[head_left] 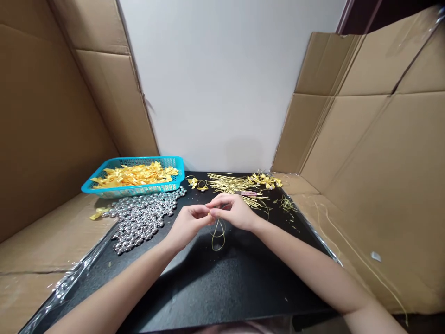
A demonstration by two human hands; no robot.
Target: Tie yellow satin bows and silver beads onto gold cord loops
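A looped gold cord (218,242) hangs down between my two hands, over the black tabletop. My left hand (191,222) is closed in a pinch on the cord from the left side. From the right, my right hand (233,211) pinches at the same spot, fingertips meeting those of the left. Whatever small part lies between the fingertips is mostly hidden. Just beyond the hands lies a spread of cut gold cords (225,184), with a pinkish tool (247,193) resting on them.
On the left, a blue basket (132,189) holds yellow ribbon bows (137,175). Silver beads (144,218) cover the table in front of it. Yellow bow pieces with cord (266,180) sit at the back right, near tangled cord scraps (287,203). Cardboard walls (375,153) flank both sides.
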